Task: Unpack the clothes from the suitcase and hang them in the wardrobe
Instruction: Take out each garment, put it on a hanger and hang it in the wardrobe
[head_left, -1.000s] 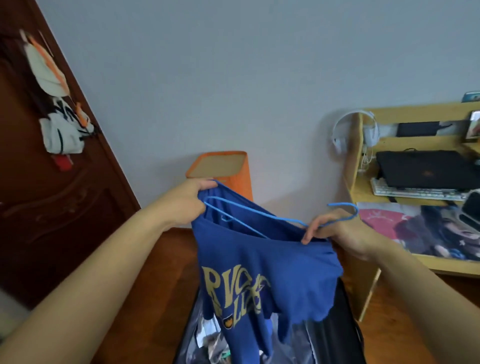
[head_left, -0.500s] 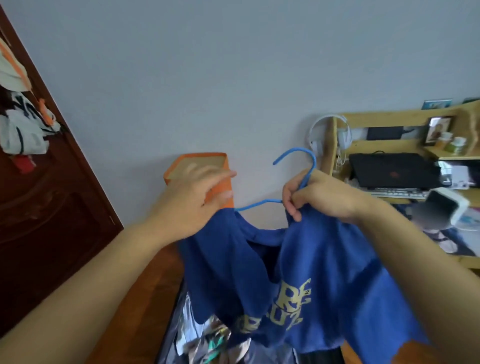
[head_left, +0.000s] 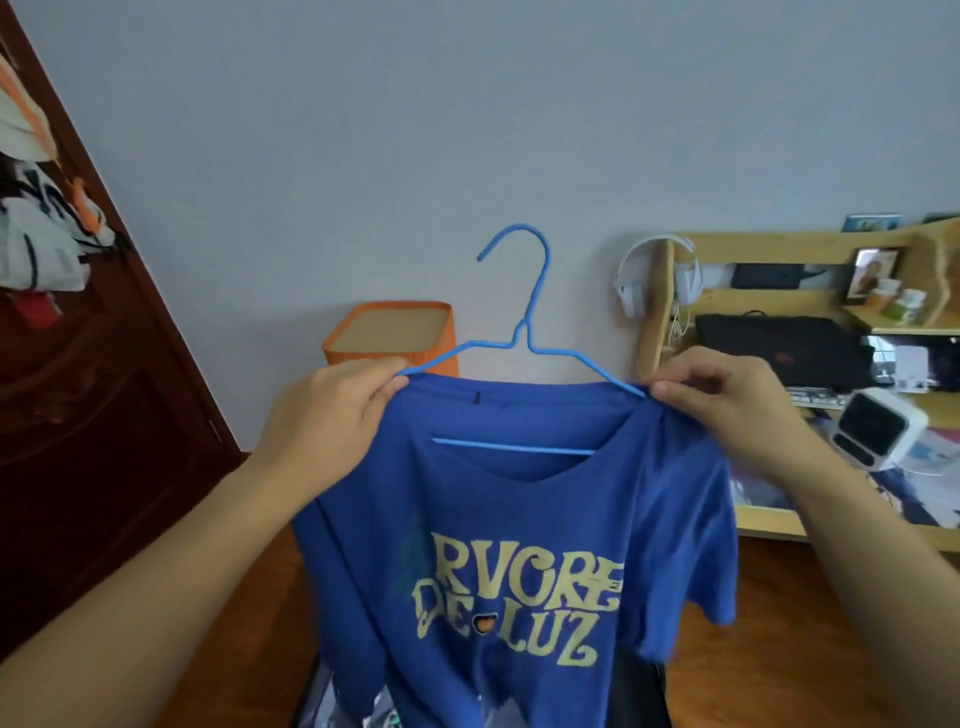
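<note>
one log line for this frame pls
step: shirt on hanger | blue T-shirt on blue hanger | left hand, right hand pinch shoulders | hook upright, free | suitcase below

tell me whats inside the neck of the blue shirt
The blue hanger's lower bar shows through the blue shirt's neck opening. Its sloping arms run under the fabric at both shoulders, so their ends are covered.
</note>
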